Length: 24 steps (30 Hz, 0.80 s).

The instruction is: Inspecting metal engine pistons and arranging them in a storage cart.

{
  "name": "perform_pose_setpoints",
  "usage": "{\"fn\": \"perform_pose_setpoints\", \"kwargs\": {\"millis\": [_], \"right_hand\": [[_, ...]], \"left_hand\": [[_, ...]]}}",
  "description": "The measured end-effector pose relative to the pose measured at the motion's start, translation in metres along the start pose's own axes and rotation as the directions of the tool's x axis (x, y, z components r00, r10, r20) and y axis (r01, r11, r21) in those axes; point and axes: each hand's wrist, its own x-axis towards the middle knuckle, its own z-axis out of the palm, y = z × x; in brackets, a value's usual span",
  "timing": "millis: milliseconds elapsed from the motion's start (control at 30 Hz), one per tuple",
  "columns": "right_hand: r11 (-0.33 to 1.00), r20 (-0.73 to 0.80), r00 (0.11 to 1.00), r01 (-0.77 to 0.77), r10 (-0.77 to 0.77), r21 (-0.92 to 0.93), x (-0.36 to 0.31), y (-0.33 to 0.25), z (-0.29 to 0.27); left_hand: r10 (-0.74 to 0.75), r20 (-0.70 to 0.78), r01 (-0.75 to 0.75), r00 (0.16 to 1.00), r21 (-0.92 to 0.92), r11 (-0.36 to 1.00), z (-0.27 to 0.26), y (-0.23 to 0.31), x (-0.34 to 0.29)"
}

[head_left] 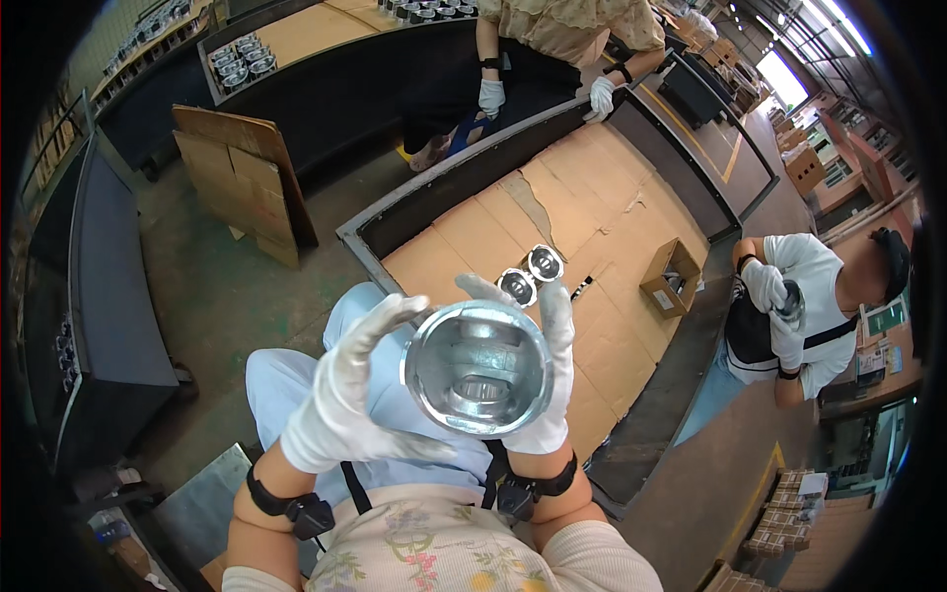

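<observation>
A shiny metal piston (478, 370), its hollow inside facing up toward me, is held in front of my chest. My right hand (554, 395), in a white glove, grips it from the right side and behind, where some fingers are hidden. On the other side my left hand (340, 400), also gloved, is spread in a wide curve around the left rim, with a gap at the palm; whether a fingertip touches cannot be made out. Two similar pistons, a nearer one (517, 287) and a farther one (545, 262), stand side by side on the cardboard just beyond.
Flattened cardboard (612, 237) lines the dark-framed table. A small open carton (674, 278) and a black-and-white marker-like stick (582, 288) lie on it. At right a co-worker (819, 306) holds a piston; another (562, 39) stands across. Folded cardboard (237, 178) leans at left.
</observation>
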Motion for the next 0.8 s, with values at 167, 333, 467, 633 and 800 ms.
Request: {"fn": "perform_pose_setpoints", "kwargs": {"millis": [167, 333, 467, 633, 800], "right_hand": [[0.941, -0.175, 0.984, -0.031, -0.03, -0.337, -0.011, -0.014, -0.014], [0.903, -0.34, 0.926, -0.279, 0.163, -0.326, -0.033, -0.032, -0.058], [0.895, -0.405, 0.877, -0.375, 0.259, -0.24, -0.048, -0.032, -0.085], [0.902, -0.497, 0.82, -0.404, 0.284, -0.151, -0.053, -0.031, -0.098], [0.546, -0.507, 0.851, -0.492, 0.137, -0.678, -0.052, -0.077, -0.098]], "left_hand": [[0.137, 0.101, -0.155, 0.985, 0.188, 0.97, 0.015, 0.01, 0.024], [0.003, 0.354, -0.045, 0.935, 0.11, 0.993, 0.04, 0.007, 0.048], [-0.23, 0.562, 0.108, 0.795, 0.242, 0.964, 0.065, -0.002, 0.057], [-0.413, 0.566, 0.253, 0.714, 0.342, 0.905, 0.087, -0.011, 0.067], [-0.421, 0.453, 0.403, 0.786, 0.141, 0.904, 0.073, -0.026, 0.071]]}}
